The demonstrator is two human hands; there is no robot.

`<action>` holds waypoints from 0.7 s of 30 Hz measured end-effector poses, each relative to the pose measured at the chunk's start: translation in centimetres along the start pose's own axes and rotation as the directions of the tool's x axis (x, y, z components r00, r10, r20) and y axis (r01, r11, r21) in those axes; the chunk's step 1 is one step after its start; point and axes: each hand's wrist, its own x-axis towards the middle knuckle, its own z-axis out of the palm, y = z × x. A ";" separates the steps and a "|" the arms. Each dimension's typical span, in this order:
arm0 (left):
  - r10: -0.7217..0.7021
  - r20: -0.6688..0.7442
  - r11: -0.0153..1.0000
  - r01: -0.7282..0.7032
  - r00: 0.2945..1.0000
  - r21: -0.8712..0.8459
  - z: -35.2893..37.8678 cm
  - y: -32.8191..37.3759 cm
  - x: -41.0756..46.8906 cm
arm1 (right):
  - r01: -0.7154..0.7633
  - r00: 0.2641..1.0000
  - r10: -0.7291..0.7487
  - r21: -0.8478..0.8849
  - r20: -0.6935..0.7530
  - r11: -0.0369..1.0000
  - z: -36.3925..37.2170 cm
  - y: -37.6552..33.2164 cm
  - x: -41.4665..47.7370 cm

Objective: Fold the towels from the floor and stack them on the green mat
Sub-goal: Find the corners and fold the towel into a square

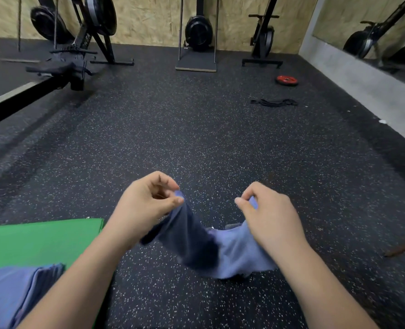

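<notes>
Both hands hold a blue towel up over the speckled floor, lower centre of the frame.

Left hand [149, 200] pinches one top corner of the towel [223, 252] between thumb and forefinger, other fingers curled in; right hand [268, 214] pinches the other top corner the same way. Towel sags between the two hands, its left part dark in shadow, its right part paler; whether the bottom edge touches the floor [196, 129] cannot be told. Green mat [42, 241] lies flat at lower left, beside the left forearm. A stack of folded towels [14, 290] sits on the mat's near end, at the bottom left corner. Upper right: red weight plate [287, 80] and a black band [274, 102] on the floor, well apart from the hands. Exercise machines [198, 32] line the far wall.
</notes>
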 end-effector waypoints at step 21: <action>0.034 -0.027 0.999 -0.033 0.999 0.035 5.0 0.9 -2.7 | 0.001 0.958 -0.115 0.397 0.262 0.918 2.3 -3.2 -1.9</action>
